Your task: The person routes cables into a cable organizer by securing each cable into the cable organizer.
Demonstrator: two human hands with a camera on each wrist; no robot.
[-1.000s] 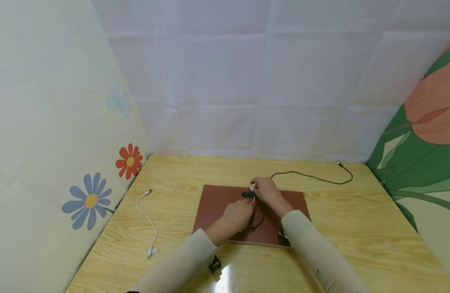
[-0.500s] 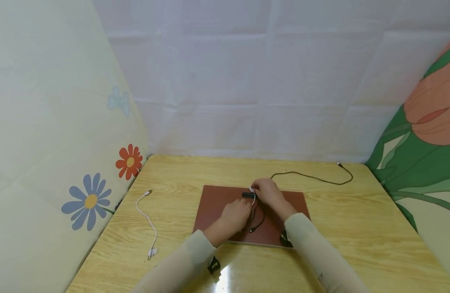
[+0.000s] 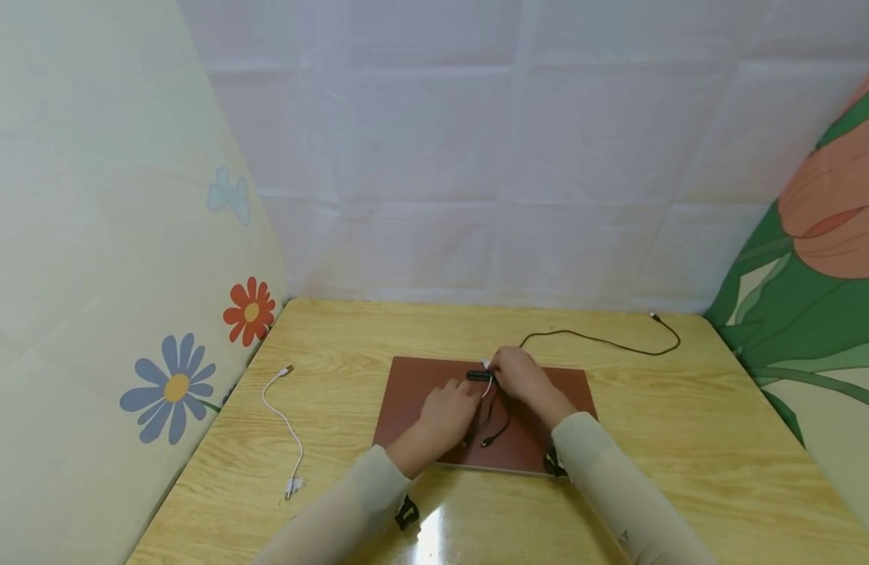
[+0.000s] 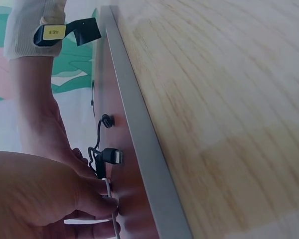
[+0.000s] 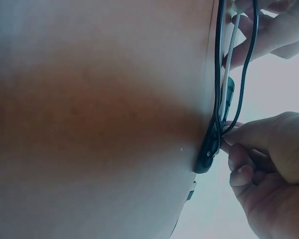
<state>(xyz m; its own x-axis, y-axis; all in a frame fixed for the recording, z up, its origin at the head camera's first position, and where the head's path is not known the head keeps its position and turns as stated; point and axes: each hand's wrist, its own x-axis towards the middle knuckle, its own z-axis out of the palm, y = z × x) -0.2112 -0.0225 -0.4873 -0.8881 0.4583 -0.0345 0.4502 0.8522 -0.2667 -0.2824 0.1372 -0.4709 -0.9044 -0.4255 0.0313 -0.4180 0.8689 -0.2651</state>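
A small black bar [image 3: 480, 376] lies near the far edge of a flat red-brown board [image 3: 409, 392]. My right hand [image 3: 517, 373] is at the bar's right end. In the right wrist view its fingertips [image 5: 230, 130] pinch cables where a black cable [image 5: 246, 67] and a white cable [image 5: 231, 52] meet the bar. Nearer me, my left hand [image 3: 448, 412] holds the white cable between thumb [image 4: 103, 206] and fingers, as the left wrist view shows. Beside it a black USB plug [image 4: 112, 156] hangs over the board. The fingers partly hide the white cable.
The long end of a black cable [image 3: 596, 339] curves across the wooden table [image 3: 688, 439] at the back right. A separate white cable [image 3: 293, 431] lies on the left. A short black plug end [image 3: 487, 442] rests on the board. Patterned walls stand left and right.
My left hand has drawn back slightly to the left and its fingers have spread a little. The right hand has shifted slightly toward me at the bar. The board stays in place.
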